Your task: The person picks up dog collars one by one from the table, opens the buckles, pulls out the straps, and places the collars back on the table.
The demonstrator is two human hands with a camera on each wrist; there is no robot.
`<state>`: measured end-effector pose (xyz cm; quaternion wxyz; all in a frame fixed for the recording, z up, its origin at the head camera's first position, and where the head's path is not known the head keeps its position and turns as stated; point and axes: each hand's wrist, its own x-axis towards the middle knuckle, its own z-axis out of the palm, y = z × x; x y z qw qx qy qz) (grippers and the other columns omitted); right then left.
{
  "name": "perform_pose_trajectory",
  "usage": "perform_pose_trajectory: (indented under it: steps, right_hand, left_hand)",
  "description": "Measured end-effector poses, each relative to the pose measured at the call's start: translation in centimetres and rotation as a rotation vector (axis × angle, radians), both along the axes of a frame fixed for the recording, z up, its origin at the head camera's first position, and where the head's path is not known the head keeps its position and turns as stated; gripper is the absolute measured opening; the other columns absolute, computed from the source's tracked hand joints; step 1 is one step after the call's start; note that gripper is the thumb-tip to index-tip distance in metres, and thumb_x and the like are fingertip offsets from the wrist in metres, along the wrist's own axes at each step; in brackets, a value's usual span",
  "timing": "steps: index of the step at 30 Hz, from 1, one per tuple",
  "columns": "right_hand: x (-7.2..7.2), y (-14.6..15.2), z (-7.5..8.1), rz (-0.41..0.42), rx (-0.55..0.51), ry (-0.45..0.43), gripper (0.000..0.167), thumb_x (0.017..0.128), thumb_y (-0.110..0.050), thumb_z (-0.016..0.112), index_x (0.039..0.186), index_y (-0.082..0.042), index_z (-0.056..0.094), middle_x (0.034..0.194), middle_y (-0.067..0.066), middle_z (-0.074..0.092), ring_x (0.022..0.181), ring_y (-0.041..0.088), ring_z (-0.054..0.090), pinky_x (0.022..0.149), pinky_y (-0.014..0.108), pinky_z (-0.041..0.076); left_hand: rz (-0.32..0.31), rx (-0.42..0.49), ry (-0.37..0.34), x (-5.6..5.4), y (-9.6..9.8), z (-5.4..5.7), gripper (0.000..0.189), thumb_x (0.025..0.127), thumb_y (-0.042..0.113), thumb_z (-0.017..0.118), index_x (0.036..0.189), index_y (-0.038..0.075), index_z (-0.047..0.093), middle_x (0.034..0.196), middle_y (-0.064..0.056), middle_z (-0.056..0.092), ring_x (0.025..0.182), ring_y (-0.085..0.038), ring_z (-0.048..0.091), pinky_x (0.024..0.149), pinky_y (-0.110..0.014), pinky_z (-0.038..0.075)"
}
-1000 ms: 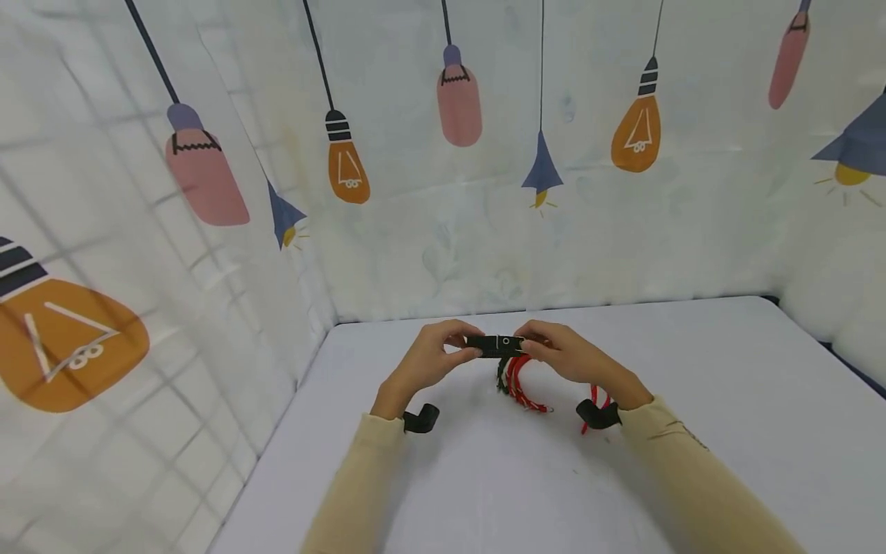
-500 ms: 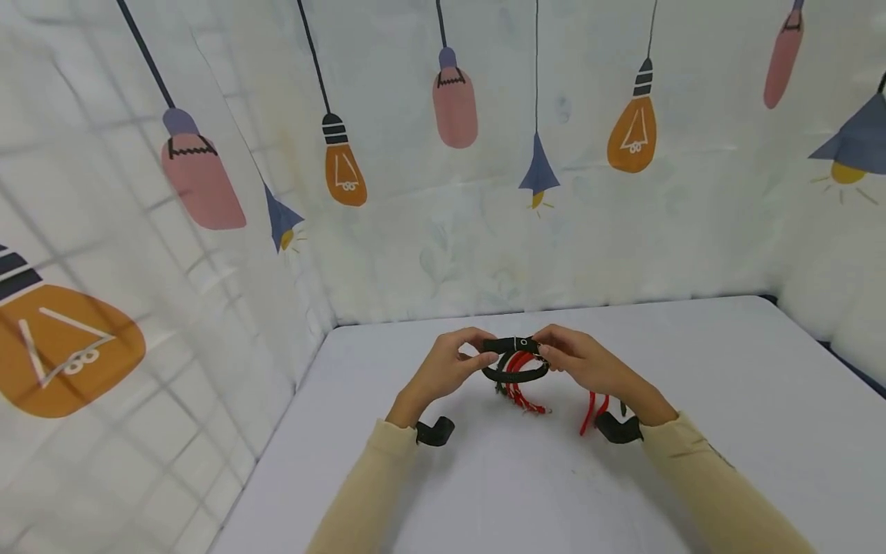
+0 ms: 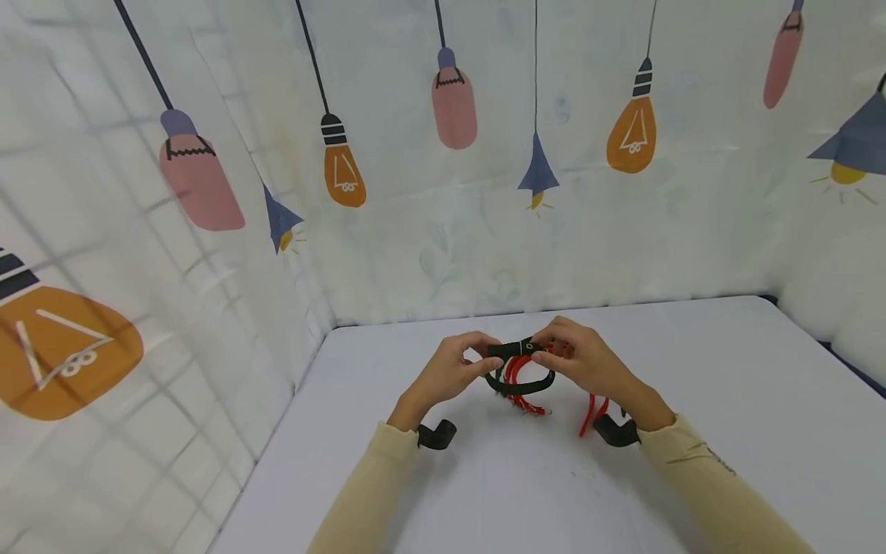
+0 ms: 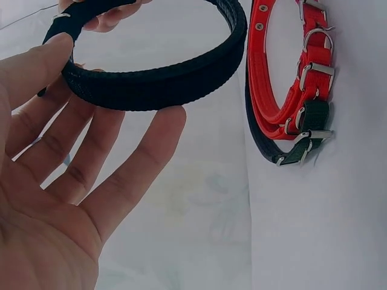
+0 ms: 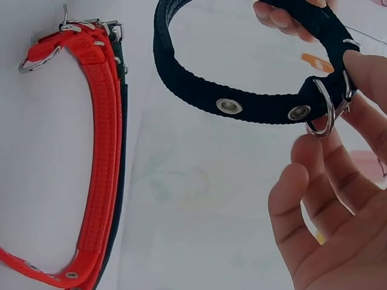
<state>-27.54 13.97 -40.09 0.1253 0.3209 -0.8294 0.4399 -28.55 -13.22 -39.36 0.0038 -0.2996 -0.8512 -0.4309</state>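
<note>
A dark dog collar [image 3: 521,388], closed into a loop, is held up over the table between both hands. My left hand [image 3: 446,373] pinches its left side with thumb and fingers; in the left wrist view one finger touches the underside of the collar band [image 4: 157,89]. On the other side my right hand [image 3: 584,362] pinches the collar near its buckle. The right wrist view shows metal eyelets and a D-ring [image 5: 326,109] there, beside my thumb. Behind the held collar lie red collars [image 5: 104,145] with metal buckles, together with a dark green collar [image 4: 314,118].
Red strap ends [image 3: 594,415] lie on the white table [image 3: 512,492] by my right wrist. A white cloth wall [image 3: 443,231] printed with lamps and bulbs rises behind the table and along its left side.
The collar, at first seen edge-on, has tilted so its loop shows. Both hands have shifted slightly right with it, and the right fingers have moved a little on the band.
</note>
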Motion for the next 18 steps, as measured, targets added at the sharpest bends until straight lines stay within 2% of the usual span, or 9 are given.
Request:
perform_pose_trajectory:
  steps: [5, 11, 18]
  right_hand:
    - [0.08, -0.12, 0.07, -0.031, -0.027, 0.032, 0.014, 0.093, -0.017, 0.077, 0.106, -0.018, 0.075, 0.087, -0.004, 0.056, 0.071, 0.014, 0.049, 0.062, 0.025, 0.043]
    - [0.11, -0.14, 0.25, -0.042, -0.045, 0.025, 0.011, 0.096, -0.018, 0.073, 0.107, -0.018, 0.074, 0.089, -0.004, 0.058, 0.075, 0.013, 0.055, 0.067, 0.025, 0.048]
    - [0.18, -0.21, 0.29, -0.057, -0.082, -0.023, 0.012, 0.099, -0.017, 0.069, 0.111, -0.016, 0.07, 0.097, -0.001, 0.063, 0.08, 0.015, 0.06, 0.071, 0.027, 0.052]
  left_hand:
    - [-0.014, 0.015, 0.004, 0.15, 0.01, 0.12, 0.023, 0.096, 0.026, 0.073, 0.118, 0.017, 0.071, 0.097, -0.001, 0.07, 0.094, -0.014, 0.063, 0.073, -0.027, 0.06]
    - [-0.03, 0.038, 0.0, 0.16, -0.05, 0.31, 0.025, 0.096, 0.024, 0.073, 0.119, 0.015, 0.07, 0.101, -0.003, 0.072, 0.095, -0.015, 0.065, 0.074, -0.028, 0.061]
    - [-0.032, 0.058, -0.013, -0.01, -0.06, 0.5, 0.025, 0.097, 0.022, 0.073, 0.12, 0.013, 0.07, 0.106, -0.006, 0.074, 0.097, -0.017, 0.067, 0.074, -0.026, 0.061]
